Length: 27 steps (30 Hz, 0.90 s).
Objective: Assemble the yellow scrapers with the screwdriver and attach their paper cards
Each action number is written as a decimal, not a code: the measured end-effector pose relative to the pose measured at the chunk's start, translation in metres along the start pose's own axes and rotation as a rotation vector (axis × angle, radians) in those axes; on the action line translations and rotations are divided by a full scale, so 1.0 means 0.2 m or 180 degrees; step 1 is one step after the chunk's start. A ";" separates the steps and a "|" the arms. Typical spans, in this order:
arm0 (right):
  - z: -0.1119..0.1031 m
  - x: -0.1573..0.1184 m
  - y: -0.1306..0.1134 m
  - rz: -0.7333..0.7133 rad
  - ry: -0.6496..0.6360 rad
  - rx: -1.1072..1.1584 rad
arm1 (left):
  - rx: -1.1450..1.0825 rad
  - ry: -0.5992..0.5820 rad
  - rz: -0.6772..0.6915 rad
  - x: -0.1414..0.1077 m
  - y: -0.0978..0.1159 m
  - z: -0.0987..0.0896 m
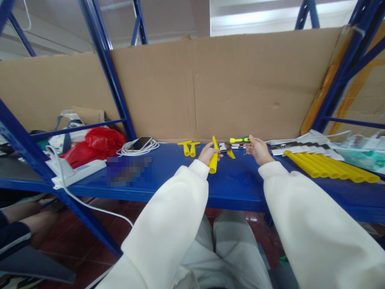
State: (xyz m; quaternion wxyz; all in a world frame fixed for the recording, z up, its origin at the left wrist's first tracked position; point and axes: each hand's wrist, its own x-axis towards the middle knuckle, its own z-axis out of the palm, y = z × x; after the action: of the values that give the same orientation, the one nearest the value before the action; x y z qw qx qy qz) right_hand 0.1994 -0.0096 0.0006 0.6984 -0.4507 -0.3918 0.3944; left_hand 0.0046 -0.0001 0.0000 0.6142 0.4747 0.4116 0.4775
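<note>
My left hand (207, 153) is closed on a yellow T-shaped handle (213, 162), whose round tube end points toward me. My right hand (258, 149) is closed on something at the end of a yellow-and-green screwdriver (239, 140), which lies level and points left. Between the hands, a yellow piece (231, 154) and small metal parts (225, 147) rest on the blue shelf (237, 180). Left of my left hand, two yellow T-shaped handles (189, 149) lie side by side near the cardboard.
Several yellow tubes (327, 166) lie in a row at the right. A phone (140, 143) on a coiled white cable, a red bag (96, 145) and a power strip (81, 172) are at the left. Cardboard (240, 84) stands behind. A person's legs (28, 224) show at lower left.
</note>
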 end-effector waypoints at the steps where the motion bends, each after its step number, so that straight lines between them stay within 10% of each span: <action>1: 0.00 0.00 0.00 -0.0011 0.0004 0.0016 | -0.0015 -0.0012 -0.0005 0.00 0.00 0.00; 27: 0.01 0.02 0.01 -0.0253 0.0164 0.0057 | 0.0163 -0.0014 -0.0063 0.01 0.00 0.00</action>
State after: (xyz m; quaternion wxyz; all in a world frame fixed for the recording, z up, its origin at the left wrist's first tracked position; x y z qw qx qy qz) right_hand 0.1987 -0.0047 -0.0005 0.7274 -0.4385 -0.3878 0.3580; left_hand 0.0054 0.0017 -0.0001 0.6075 0.4871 0.4270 0.4597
